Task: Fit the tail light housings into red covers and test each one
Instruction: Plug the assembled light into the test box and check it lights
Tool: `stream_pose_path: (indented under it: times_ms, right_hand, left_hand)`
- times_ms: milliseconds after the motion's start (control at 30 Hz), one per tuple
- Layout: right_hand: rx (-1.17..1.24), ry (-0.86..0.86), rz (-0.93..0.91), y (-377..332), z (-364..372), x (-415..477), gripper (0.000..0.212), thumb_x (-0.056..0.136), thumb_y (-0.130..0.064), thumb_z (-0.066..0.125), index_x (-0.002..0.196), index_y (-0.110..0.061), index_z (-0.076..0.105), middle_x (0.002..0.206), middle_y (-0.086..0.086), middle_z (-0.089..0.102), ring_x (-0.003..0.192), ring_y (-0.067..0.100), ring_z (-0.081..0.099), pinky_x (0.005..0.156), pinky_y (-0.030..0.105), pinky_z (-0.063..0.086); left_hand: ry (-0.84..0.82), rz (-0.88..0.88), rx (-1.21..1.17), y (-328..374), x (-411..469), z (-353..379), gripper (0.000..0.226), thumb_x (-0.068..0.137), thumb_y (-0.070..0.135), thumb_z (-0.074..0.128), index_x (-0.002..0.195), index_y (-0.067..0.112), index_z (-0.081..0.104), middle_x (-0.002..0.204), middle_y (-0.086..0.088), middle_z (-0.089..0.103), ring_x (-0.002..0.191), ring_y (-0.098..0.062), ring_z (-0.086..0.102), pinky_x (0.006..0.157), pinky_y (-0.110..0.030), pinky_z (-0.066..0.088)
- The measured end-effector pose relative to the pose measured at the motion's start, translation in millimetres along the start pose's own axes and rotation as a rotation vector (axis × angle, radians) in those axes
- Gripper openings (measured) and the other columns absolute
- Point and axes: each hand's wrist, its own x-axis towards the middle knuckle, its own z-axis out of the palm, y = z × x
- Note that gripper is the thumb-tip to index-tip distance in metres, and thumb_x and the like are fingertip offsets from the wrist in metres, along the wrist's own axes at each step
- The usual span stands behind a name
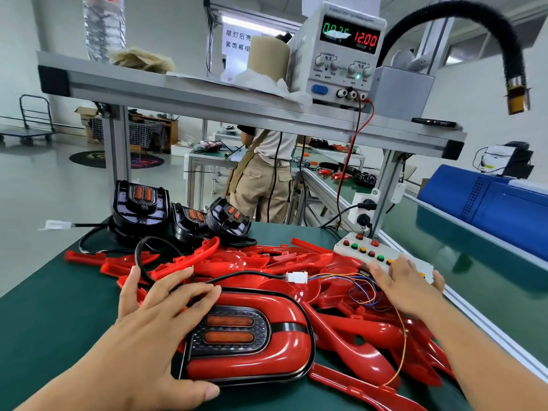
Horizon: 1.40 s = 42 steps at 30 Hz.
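Resting on the counter [59, 321], the left hand [154, 330] lies over the left end of a tail light housing [231, 330] that sits inside a glossy red cover [290, 336]. Its fingers [189, 295] are spread apart and nearly straight across the far edge, with the thumb laid along the near edge, so the hand steadies the part rather than clenching it. From just beyond those fingers a black cable [237, 275] runs to a white connector [296, 276], midway between the two hands. Thin coloured wires [361, 289] lead from there toward the right hand [406, 287]. That hand lies palm down with its fingers extended and slightly apart on the near end of a white button box [355, 247]; which button the fingers touch cannot be told. Loose red covers [370, 330] are heaped under and between both hands, spreading out to the right of the fitted unit. Well beyond the left fingers, three bare black housings [141, 206] with orange lenses stand in a row at the far edge of the counter. Above the right fingers, on a metal shelf [207, 99], a power supply [341, 51] shows 12.00 in red digits.
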Motion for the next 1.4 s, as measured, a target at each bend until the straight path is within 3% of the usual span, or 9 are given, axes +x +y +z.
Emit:
stream_pose_path:
  times_ms: [167,367,667,833,900,967,1100,1233,1400]
  right_hand:
    - [-0.085,-0.006,-0.018,0.1,2.4,-7.0,0.116,0.058,-0.083,-0.017,0.125,-0.012,0.046,0.123,-0.003,0.044,0.14,0.014,0.029,0.114,0.054,0.003]
    - [-0.088,-0.017,0.008,4.9,7.6,-5.3,0.12,0.057,-0.085,-0.014,0.134,-0.011,0.04,0.145,0.003,0.04,0.145,0.015,0.024,0.116,0.054,0.003]
    - [-0.132,0.013,0.002,5.9,7.3,-5.1,0.116,0.058,-0.086,-0.013,0.132,-0.013,0.039,0.133,0.002,0.053,0.137,0.016,0.038,0.114,0.053,0.008]
    - [-0.178,0.066,-0.091,6.8,4.4,-6.0,0.091,0.057,-0.085,-0.018,0.103,-0.029,0.036,0.117,-0.006,0.054,0.124,0.015,0.049,0.11,0.05,0.019]
    - [-0.157,0.083,-0.111,8.0,4.7,-5.9,0.091,0.057,-0.086,-0.016,0.107,-0.03,0.036,0.126,-0.005,0.053,0.124,0.015,0.049,0.108,0.048,0.021]
    - [-0.148,0.089,-0.124,9.8,5.8,-4.8,0.094,0.059,-0.087,-0.013,0.114,-0.029,0.037,0.137,-0.003,0.048,0.128,0.016,0.047,0.107,0.046,0.022]
    - [-0.144,0.058,-0.146,9.1,4.0,-5.1,0.075,0.061,-0.087,-0.009,0.099,-0.034,0.029,0.151,-0.002,0.037,0.133,0.017,0.043,0.105,0.043,0.024]
    - [-0.161,0.053,-0.152,8.5,0.7,-6.3,0.073,0.063,-0.086,-0.009,0.1,-0.035,0.028,0.156,-0.003,0.03,0.132,0.016,0.045,0.103,0.041,0.025]
    - [-0.188,0.032,-0.147,4.3,-6.5,-6.1,0.076,0.063,-0.082,-0.013,0.106,-0.035,0.03,0.164,-0.005,-0.002,0.131,0.014,0.048,0.104,0.044,0.025]
  left_hand:
    - [-0.018,-0.03,0.006,1.7,-0.4,-1.2,0.107,0.062,0.097,0.025,0.136,0.027,0.057,0.131,0.022,0.054,0.139,-0.012,0.031,0.113,-0.058,0.001]
    - [-0.033,-0.038,0.011,1.6,-1.8,-0.8,0.108,0.062,0.098,0.029,0.138,0.027,0.054,0.135,0.021,0.052,0.14,-0.012,0.031,0.112,-0.059,0.002]
    - [-0.057,-0.041,-0.005,1.6,-2.3,-0.4,0.11,0.061,0.099,0.029,0.141,0.027,0.05,0.136,0.02,0.051,0.142,-0.012,0.029,0.113,-0.058,0.0]
    - [-0.067,-0.049,-0.005,2.6,-2.6,-2.0,0.113,0.059,0.101,0.029,0.142,0.027,0.049,0.137,0.02,0.051,0.143,-0.011,0.027,0.114,-0.055,-0.002]
    - [-0.06,-0.051,-0.004,3.6,-3.1,-3.8,0.111,0.06,0.1,0.028,0.142,0.027,0.05,0.137,0.019,0.052,0.143,-0.011,0.027,0.114,-0.053,0.0]
    - [-0.056,-0.052,-0.008,4.6,-3.4,-5.8,0.111,0.061,0.1,0.026,0.141,0.027,0.051,0.137,0.018,0.052,0.142,-0.011,0.027,0.113,-0.053,0.002]
    - [-0.06,-0.052,-0.013,6.0,-4.0,-7.7,0.11,0.063,0.099,0.025,0.14,0.024,0.053,0.137,0.017,0.052,0.142,-0.012,0.027,0.11,-0.056,0.004]
    - [-0.05,-0.046,-0.008,5.8,-4.2,-7.4,0.111,0.064,0.098,0.025,0.139,0.023,0.054,0.136,0.016,0.053,0.141,-0.012,0.029,0.11,-0.056,0.005]
    - [-0.044,-0.041,0.001,6.1,-3.8,-8.7,0.11,0.065,0.098,0.025,0.138,0.022,0.055,0.136,0.015,0.055,0.14,-0.013,0.03,0.11,-0.055,0.005]
